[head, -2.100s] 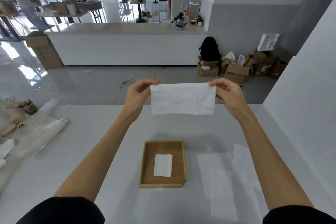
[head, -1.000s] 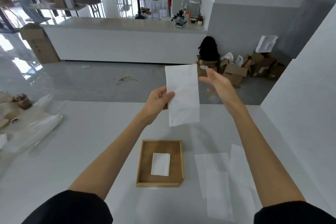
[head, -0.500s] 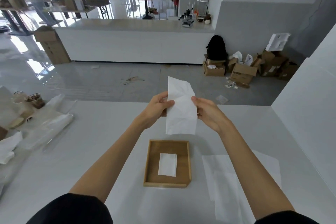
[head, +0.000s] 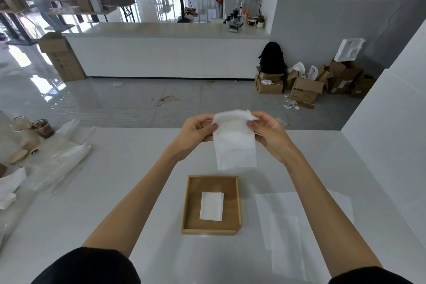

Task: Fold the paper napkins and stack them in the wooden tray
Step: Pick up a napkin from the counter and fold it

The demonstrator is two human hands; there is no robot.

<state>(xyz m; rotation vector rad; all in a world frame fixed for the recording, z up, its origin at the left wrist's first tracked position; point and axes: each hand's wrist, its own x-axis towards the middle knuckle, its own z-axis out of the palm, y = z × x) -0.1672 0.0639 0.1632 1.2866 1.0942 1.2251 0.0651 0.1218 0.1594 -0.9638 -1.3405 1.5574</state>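
Aloft, both hands (head: 196, 131) (head: 268, 132) pinch the napkin (head: 235, 145).

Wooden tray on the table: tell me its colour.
The wooden tray is light brown, natural wood, shown in the head view.

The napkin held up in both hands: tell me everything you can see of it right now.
The held napkin is white, thin, soft-looking paper, lightly creased, a narrow strip hanging upright. Its top end bends over, as if mid-fold. The left hand pinches its upper left edge, the right hand its upper right corner. Its lower edge hangs free in the air beyond the wooden tray, touching nothing else.
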